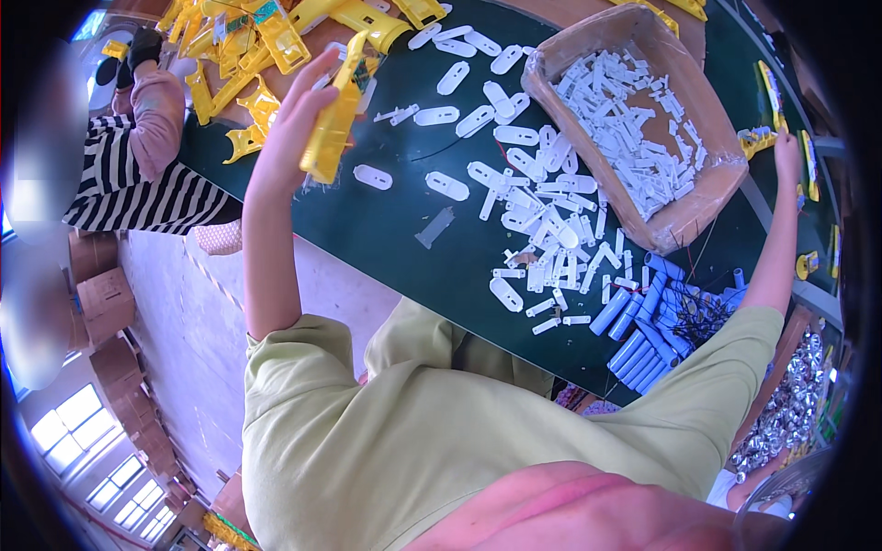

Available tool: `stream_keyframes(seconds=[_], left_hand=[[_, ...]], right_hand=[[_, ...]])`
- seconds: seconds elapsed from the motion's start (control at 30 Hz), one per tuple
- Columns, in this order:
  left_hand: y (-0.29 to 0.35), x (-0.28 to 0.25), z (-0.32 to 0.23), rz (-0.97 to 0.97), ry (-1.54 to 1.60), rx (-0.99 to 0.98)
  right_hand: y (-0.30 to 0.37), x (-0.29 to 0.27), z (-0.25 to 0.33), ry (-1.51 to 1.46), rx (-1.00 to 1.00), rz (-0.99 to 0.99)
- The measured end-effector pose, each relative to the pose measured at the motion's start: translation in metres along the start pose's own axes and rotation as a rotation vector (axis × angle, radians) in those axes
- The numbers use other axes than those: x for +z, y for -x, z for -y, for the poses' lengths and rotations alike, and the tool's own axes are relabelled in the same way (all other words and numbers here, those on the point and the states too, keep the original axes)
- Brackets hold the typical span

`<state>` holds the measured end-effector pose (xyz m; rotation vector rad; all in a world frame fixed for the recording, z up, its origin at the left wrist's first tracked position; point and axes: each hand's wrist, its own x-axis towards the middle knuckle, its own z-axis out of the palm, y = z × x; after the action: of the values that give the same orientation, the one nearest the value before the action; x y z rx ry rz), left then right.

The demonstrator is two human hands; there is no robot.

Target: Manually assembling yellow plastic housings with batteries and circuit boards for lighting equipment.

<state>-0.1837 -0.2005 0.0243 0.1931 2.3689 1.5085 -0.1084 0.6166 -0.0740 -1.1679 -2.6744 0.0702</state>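
My left hand (pixel 292 124) is raised over the left side of the dark green table, its fingers closed on a yellow plastic housing (pixel 333 124) held upright. My right hand (pixel 786 154) reaches out at the far right and grips another yellow plastic part (pixel 758 142), only partly visible. Below the left hand lies a single white oval plate (pixel 372 177) with a slot in it. Many more white oval plates (pixel 436 116) and small white plastic strips (pixel 568 266) are scattered across the middle of the table.
A cardboard tray (pixel 726 188) of small white strips stands at the right. Blue cylinders (pixel 634 360) with dark wires are heaped nearer me. Yellow housings (pixel 276 41) pile up at the far left, beside a co-worker in a striped apron (pixel 138 188). More yellow parts (pixel 808 165) line the right edge.
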Motion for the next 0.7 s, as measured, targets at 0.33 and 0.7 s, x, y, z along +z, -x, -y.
stream_keyframes(seconds=[0.33, 0.7], left_hand=[[0.029, 0.030, -0.076, 0.976, 0.608, 0.097], [0.102, 0.081, -0.093, 0.529, 0.549, 0.559]], right_hand=[[0.376, -0.206, 0.356, -0.579, -1.259, -0.238], [0.463, -0.217, 0.324, -1.080, -0.909, 0.270]])
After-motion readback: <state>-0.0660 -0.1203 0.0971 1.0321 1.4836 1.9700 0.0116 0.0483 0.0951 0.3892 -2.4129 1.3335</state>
